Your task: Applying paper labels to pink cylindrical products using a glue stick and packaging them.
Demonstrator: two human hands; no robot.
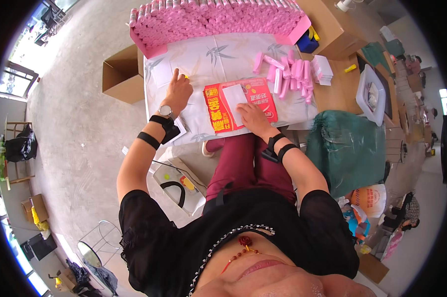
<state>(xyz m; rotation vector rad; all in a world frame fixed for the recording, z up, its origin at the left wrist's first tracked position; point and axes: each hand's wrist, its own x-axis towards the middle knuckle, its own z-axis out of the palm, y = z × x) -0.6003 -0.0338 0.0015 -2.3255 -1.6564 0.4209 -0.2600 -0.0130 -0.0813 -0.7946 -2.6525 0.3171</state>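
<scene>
Resting its fingertips on a white slip, the right hand may or may not pinch it; I cannot tell. The slip lies on a red-and-yellow sheet at the near side of the bench. The left hand extends its index finger, its grip unclear. Behind, a pink tray is packed with pink rolls. A white tub at right holds items too small to identify; an open cardboard box stands beside the bench's left.
</scene>
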